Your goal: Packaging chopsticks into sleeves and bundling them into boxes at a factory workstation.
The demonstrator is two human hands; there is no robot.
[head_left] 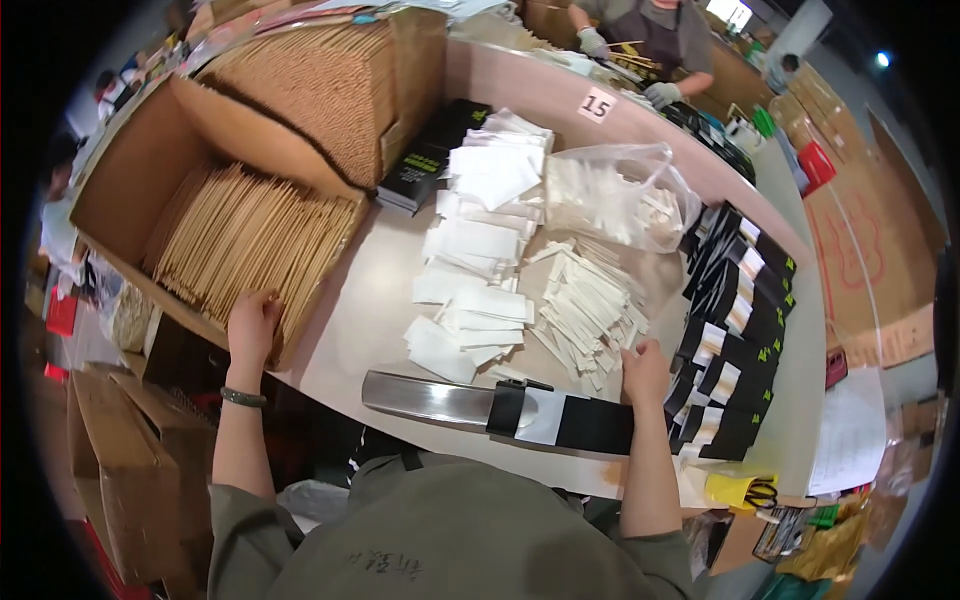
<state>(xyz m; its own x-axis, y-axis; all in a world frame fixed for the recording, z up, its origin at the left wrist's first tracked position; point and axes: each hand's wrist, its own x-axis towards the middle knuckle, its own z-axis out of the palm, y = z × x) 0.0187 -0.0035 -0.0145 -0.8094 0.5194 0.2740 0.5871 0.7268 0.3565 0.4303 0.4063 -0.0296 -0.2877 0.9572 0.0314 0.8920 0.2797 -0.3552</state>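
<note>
My left hand (254, 322) reaches over the near edge of an open cardboard box (120, 225). Its curled fingers close on the ends of the wooden chopsticks (245, 235) packed inside; how many they grip is hidden. At the right edge of a loose pile of slim white paper packets (585, 305), my right hand (645, 368) has its thumb and fingers pinched together. Whatever is between them is too small to make out. In front of me lies a shiny metal trough (425, 393), with a black sleeve (590, 424) carrying a white band at its right end.
White folded napkins (475, 250) run in stacks down the table's middle. A clear plastic bag (610, 200) of packets lies behind the pile. Filled black sleeves (735, 340) overlap along the right edge. Another chopstick box (300, 95) stands far left. Across the partition, a gloved person (650, 50) works.
</note>
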